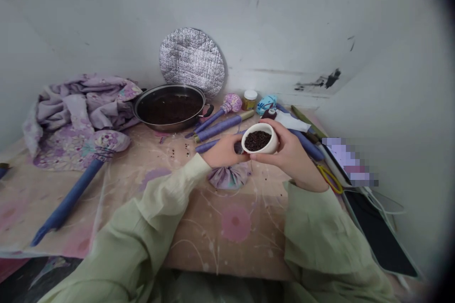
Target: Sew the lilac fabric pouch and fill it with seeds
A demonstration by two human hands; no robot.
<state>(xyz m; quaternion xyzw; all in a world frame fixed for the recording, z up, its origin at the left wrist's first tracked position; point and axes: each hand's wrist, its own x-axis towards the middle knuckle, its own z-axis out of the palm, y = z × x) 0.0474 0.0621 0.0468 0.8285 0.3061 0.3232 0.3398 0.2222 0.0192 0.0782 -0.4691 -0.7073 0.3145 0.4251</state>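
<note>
A small white cup [273, 144] filled with dark granules [258, 140] is tilted toward me above the table. My right hand [293, 154] is wrapped round its right side, with fingers at the back rim and thumb below the front. Close against the cup's left side, my left hand [223, 150] is curled. Something small and dark shows between its fingers; I cannot make out what it is. Below the hands lies a gathered piece of purple floral cloth [230, 176], its upper part hidden by them.
Behind stands a black pan [167, 125] of dark contents, with a silver foil disc [192, 59] against the wall. Cloth-headed sticks, one a blue-wrapped stick [71, 194], lie about. Purple cloth [81, 113], a lidded jar [250, 100], yellow-handled scissors [330, 179] and a black tablet [380, 232] are around.
</note>
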